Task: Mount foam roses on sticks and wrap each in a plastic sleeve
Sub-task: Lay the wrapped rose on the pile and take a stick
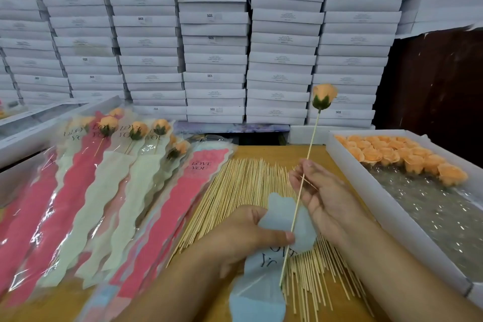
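Now the right hand point(317, 191) pinches the stick point(300, 188), rose point(324, 95) raised above the skewer pile point(235, 191), tip aimed into the blue sleeve point(271, 264) the left hand point(243, 238) grips open over it

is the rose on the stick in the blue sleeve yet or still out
Out. The rose stands bare above the right hand, and its stick crosses over the blue sleeve the left hand holds.

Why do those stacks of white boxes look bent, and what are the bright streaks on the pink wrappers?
Head view: the wide-angle lens bows the box stacks outward toward the edges. Head view: the streaks are overhead light glaring off the clear plastic sleeves; the tray's shiny liner sparkles likewise. Head view: the far left edge is smeared and soft, while the rose on its stick stays sharp.
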Demonstrator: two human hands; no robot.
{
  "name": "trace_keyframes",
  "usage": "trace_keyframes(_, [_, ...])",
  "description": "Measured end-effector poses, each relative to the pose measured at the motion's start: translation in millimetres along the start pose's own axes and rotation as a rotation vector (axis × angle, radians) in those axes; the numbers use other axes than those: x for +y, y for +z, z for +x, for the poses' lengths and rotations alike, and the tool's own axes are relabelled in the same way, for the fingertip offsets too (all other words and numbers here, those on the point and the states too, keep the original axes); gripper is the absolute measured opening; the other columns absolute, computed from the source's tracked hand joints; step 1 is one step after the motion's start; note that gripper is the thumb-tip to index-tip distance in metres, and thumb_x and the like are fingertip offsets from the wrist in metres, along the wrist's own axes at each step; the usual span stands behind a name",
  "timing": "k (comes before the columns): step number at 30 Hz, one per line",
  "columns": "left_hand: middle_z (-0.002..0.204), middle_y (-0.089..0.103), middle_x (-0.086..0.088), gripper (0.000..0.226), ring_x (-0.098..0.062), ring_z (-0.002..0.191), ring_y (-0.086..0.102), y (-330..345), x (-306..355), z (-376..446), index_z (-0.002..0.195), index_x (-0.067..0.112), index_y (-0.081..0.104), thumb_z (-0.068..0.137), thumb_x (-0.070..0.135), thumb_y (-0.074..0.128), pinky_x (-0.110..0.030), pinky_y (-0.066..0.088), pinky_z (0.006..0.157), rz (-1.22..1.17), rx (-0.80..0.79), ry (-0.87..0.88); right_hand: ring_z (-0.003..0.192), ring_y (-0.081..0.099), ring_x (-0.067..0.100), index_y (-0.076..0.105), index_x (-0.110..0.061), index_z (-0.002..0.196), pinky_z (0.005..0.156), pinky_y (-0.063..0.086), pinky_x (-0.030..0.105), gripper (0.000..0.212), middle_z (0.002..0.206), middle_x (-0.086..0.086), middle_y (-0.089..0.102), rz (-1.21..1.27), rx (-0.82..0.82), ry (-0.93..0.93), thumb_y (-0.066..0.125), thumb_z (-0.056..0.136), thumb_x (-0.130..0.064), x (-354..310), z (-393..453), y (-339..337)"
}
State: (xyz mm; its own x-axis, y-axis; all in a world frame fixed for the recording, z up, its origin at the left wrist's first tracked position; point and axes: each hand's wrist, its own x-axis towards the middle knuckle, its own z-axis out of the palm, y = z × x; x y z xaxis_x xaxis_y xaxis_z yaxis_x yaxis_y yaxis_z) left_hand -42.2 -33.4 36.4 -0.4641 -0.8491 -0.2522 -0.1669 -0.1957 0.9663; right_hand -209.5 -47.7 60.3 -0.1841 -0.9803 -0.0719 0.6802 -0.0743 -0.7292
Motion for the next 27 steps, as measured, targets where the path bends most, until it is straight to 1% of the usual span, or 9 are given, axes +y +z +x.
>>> trace_keyframes(5, [0.088,0.076,-0.019,0.015,-0.028,0.07,0.074,0,0,-1,0.09,0.005,0.077,0.077,0.0,0.083,-0.035,0.06,0.062,-0.095,0.059,-0.015,0.076,0.073,0.017,0.069,-0.002,0.105,0.065,0.06,0.023,0.019,0.083,0.011,0.073,-0.057,-0.063,-0.002,0.068,0.086,-0.005,1,-3,0])
trace_keyframes(8, [0.091,0.077,-0.019,0.019,-0.03,0.074,0.075,0,4,-3,0.096,0.004,0.074,0.079,0.002,0.081,-0.037,0.061,0.066,-0.122,0.122,0.028,0.081,0.074,0.019,0.072,-0.002,0.104,0.068,0.059,0.024,0.02,0.087,0.012,0.076,-0.274,-0.142,0.01,0.071,0.083,-0.002,2,-7,0])
trace_keyframes(11, [0.094,0.077,-0.018,0.019,-0.031,0.079,0.075,-2,8,-6,0.102,0.003,0.073,0.084,0.008,0.079,-0.039,0.062,0.072,-0.129,0.126,0.068,0.073,0.072,0.016,0.074,-0.005,0.098,0.067,0.058,0.024,0.012,0.081,0.01,0.075,-0.451,-0.157,-0.027,0.069,0.088,-0.003,5,-11,1])
trace_keyframes(13, [0.095,0.077,-0.019,0.021,-0.03,0.08,0.074,-1,10,-8,0.104,0.002,0.072,0.092,0.019,0.072,-0.037,0.061,0.071,-0.145,0.118,0.08,0.071,0.072,0.015,0.075,-0.007,0.096,0.063,0.057,0.023,0.009,0.08,0.008,0.075,-0.455,-0.146,-0.037,0.069,0.089,-0.005,5,-11,2])
trace_keyframes(15, [0.093,0.076,-0.019,0.022,-0.029,0.077,0.073,-1,11,-8,0.102,0.003,0.072,0.097,0.023,0.065,-0.036,0.061,0.067,-0.197,0.146,0.099,0.07,0.071,0.014,0.074,-0.006,0.097,0.061,0.057,0.023,0.01,0.078,0.007,0.074,-0.442,-0.14,-0.032,0.069,0.089,-0.008,1,-9,2])
trace_keyframes(18, [0.096,0.075,-0.024,0.017,-0.036,0.082,0.073,-3,12,-7,0.105,0.001,0.07,0.098,0.014,0.062,-0.047,0.062,0.075,-0.272,0.227,0.114,0.075,0.069,0.014,0.071,-0.003,0.106,0.061,0.056,0.023,0.02,0.081,0.004,0.073,-0.459,-0.142,-0.012,0.069,0.09,-0.014,-7,-4,-1])
trace_keyframes(22, [0.095,0.076,-0.022,0.018,-0.038,0.083,0.075,-11,10,-3,0.111,0.002,0.068,0.095,0.008,0.064,-0.045,0.063,0.071,-0.312,0.31,0.13,0.086,0.07,0.017,0.073,-0.007,0.101,0.058,0.056,0.021,0.02,0.091,0.004,0.077,-0.443,-0.096,0.059,0.072,0.082,-0.012,-9,-1,-4])
trace_keyframes(25, [0.096,0.076,-0.023,0.02,-0.036,0.081,0.074,-15,9,-1,0.113,0.003,0.068,0.094,0.005,0.065,-0.043,0.062,0.069,-0.345,0.302,0.136,0.082,0.072,0.017,0.073,-0.006,0.096,0.058,0.056,0.022,0.021,0.093,0.007,0.078,-0.474,-0.107,0.125,0.074,0.075,-0.01,-6,-2,-3])
trace_keyframes(27, [0.095,0.076,-0.023,0.021,-0.034,0.078,0.075,-16,8,1,0.113,0.004,0.068,0.092,0.005,0.066,-0.04,0.061,0.066,-0.349,0.292,0.127,0.08,0.072,0.017,0.073,-0.003,0.098,0.057,0.056,0.021,0.018,0.096,0.011,0.078,-0.515,-0.113,0.151,0.073,0.081,-0.008,-5,-3,-3])
